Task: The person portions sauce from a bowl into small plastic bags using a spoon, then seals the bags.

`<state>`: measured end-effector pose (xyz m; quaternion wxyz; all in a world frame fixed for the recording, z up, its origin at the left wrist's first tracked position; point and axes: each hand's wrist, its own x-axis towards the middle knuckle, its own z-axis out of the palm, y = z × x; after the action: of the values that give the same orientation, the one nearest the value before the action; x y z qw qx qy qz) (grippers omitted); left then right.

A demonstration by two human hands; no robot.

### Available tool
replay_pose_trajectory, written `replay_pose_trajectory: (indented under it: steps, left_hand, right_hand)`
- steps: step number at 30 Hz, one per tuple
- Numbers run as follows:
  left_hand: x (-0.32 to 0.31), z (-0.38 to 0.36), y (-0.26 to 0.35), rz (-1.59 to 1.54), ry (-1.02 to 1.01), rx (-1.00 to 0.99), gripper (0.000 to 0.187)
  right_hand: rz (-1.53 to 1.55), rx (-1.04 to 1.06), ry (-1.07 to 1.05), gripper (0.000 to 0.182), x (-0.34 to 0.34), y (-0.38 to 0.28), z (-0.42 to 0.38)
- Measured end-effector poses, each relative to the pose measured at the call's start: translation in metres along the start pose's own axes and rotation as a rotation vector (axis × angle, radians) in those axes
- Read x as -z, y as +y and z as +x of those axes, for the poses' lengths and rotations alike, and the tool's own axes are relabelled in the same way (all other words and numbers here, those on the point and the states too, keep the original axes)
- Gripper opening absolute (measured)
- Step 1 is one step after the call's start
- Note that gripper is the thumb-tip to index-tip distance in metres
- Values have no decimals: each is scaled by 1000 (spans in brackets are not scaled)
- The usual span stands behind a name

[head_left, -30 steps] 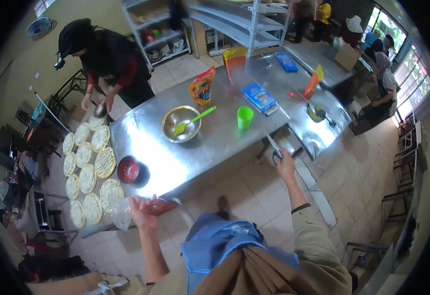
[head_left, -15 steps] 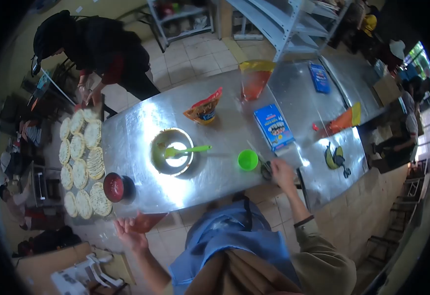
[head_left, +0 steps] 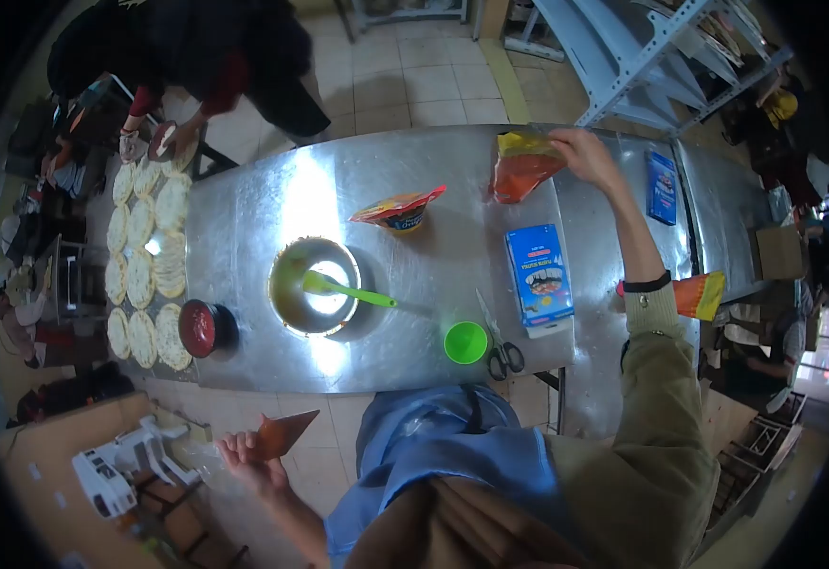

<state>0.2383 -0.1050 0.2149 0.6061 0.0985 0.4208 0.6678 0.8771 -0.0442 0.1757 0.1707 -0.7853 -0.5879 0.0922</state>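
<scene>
My left hand (head_left: 249,465) is closed around a clear piping bag (head_left: 284,435) filled with red-orange sauce, held off the table's front edge with its tip pointing right. My right hand (head_left: 585,157) reaches across the table and grips the top corner of a pouch of red sauce (head_left: 520,180) with a yellow top. Black-handled scissors (head_left: 504,360) lie near the front edge beside a green cup (head_left: 465,343). A blue box (head_left: 539,275) lies between the cup and the pouch.
Metal bowl (head_left: 278,308) holds a green spatula (head_left: 369,297). A red bowl (head_left: 201,328) sits near several flat dough rounds (head_left: 139,275). A brown pouch (head_left: 400,211), a second blue box (head_left: 661,188) and an orange-yellow pouch (head_left: 699,294) stand about. A co-worker (head_left: 215,76) bends over the dough.
My right hand has left the scissors and moved up and away to the red sauce pouch, taking hold of its top. The piping bag in my left hand has tilted upward. My view has shifted.
</scene>
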Motion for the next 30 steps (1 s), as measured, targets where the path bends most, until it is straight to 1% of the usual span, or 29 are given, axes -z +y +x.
replay_pose_trajectory:
  steps: [2,3,4,7,8,11,14,17,21,23,24,26,28,30]
  left_hand:
    - [3,0,-2,-13,-63,21,33]
    - [0,-1,-3,-17,-95,33,33]
    - [-4,-3,-5,20,-49,20,34]
    - [-13,-5,-11,41,-26,31,34]
    - [-15,-5,-13,21,-81,53,33]
    - [-25,-7,-19,-4,-135,85,33]
    - [-25,-6,-20,-51,-188,119,34]
    - [-37,-10,-25,-115,-215,154,35]
    - [-48,-11,-33,-133,-232,200,35]
    - [-49,-8,-38,-139,-243,221,34]
    - [-48,-7,-42,-156,-309,224,33]
    - [-54,-7,-46,-194,-379,264,33]
    - [-59,-8,-51,-219,-414,289,33]
    - [-63,-10,-56,-231,-412,299,32]
  right_hand:
    - [21,117,3,22,5,-7,-5]
    - [26,145,-34,21,8,-14,-8]
    - [32,170,-72,21,12,-25,-11]
    - [83,245,-192,19,23,-61,-21]
    - [104,270,-230,19,22,-69,-22]
    - [245,360,-285,18,5,-78,-26]
    - [270,432,-341,19,-20,-86,-35]
    - [248,476,-289,22,-26,-103,-50]
    - [185,493,-9,29,-32,-104,-73]
    - [107,479,169,33,-27,-110,-91]
    - [150,429,226,32,-22,-110,-101]
    - [237,331,338,30,-14,-112,-125]
    - [431,15,358,21,-25,-113,-171]
    - [544,-174,232,15,-58,-111,-222]
